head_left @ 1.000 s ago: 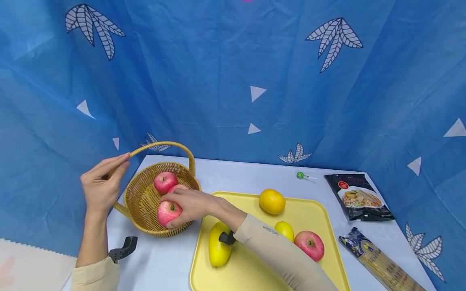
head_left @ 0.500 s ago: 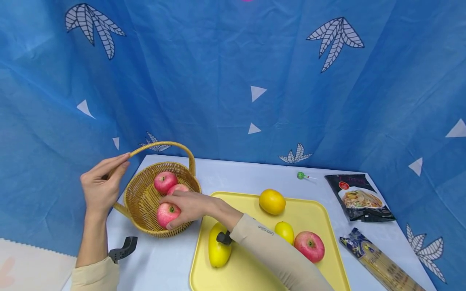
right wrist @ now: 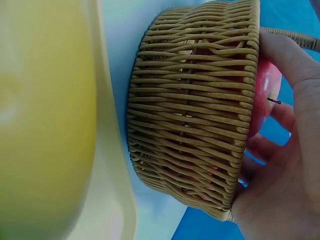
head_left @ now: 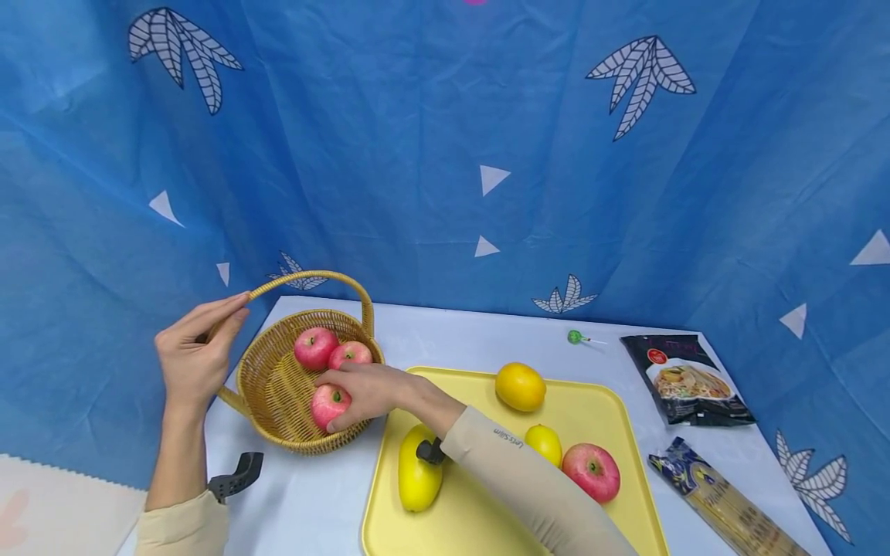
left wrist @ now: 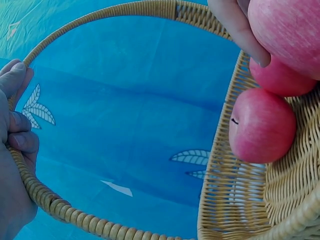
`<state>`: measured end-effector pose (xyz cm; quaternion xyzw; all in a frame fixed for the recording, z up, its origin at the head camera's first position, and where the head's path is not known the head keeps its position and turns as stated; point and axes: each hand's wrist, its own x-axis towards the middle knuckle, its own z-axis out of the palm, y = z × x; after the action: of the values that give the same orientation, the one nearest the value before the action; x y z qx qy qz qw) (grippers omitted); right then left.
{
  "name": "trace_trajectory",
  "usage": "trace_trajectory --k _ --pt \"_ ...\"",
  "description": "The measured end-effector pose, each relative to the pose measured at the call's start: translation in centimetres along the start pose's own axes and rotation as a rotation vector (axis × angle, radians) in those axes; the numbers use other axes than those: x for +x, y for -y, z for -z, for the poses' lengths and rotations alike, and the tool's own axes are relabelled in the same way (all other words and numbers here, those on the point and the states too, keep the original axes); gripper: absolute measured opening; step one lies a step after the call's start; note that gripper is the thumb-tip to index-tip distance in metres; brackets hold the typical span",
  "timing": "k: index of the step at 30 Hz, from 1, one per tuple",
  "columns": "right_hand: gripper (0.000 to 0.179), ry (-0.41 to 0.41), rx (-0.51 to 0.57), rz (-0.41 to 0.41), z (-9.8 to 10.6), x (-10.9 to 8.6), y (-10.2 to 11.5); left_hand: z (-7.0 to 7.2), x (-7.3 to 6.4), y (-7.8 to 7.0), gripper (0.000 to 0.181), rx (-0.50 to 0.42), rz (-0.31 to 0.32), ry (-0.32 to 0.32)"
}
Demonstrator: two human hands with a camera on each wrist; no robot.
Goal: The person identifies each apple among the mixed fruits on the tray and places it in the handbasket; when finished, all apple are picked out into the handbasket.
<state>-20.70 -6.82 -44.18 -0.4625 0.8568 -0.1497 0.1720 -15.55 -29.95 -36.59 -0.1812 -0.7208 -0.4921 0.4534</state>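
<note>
My left hand (head_left: 198,347) grips the arched handle (head_left: 316,274) of a round wicker basket (head_left: 274,401). Over the basket's right side, my right hand (head_left: 371,388) holds a red apple (head_left: 328,408), fingers and thumb around it. In the right wrist view this apple (right wrist: 267,90) shows just past the basket rim (right wrist: 250,100), the right hand (right wrist: 285,195) wrapped about it. Two other apples, one at the back (head_left: 315,347) and one beside it (head_left: 351,354), lie inside the basket. The left wrist view shows the held apple (left wrist: 290,35) above these two.
Right of the basket is a yellow tray (head_left: 480,376) bearing a long yellow fruit (head_left: 417,483), an orange-yellow fruit (head_left: 520,387), a lemon (head_left: 545,443) and an apple (head_left: 591,471). Farther right lie a green lollipop (head_left: 575,337), a black food packet (head_left: 688,378) and packaged noodles (head_left: 730,498).
My right hand has shifted slightly right with its apple, so the apple behind it shows more fully. The left hand keeps its hold on the handle.
</note>
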Motion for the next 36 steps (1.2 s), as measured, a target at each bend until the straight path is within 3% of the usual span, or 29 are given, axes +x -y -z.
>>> trace_trajectory --k 18,26,36 --pt "0.067 0.021 0.013 0.015 0.49 0.32 -0.33 0.00 0.10 -0.10 0.019 0.004 0.025 0.000" --pt "0.071 -0.003 -0.112 -0.028 0.31 0.35 -0.22 0.12 0.06 0.13 0.021 0.010 0.029 0.009" --pt "0.071 0.012 -0.176 -0.062 0.15 0.53 -0.14 0.04 0.10 -0.01 0.020 -0.002 0.023 0.007"
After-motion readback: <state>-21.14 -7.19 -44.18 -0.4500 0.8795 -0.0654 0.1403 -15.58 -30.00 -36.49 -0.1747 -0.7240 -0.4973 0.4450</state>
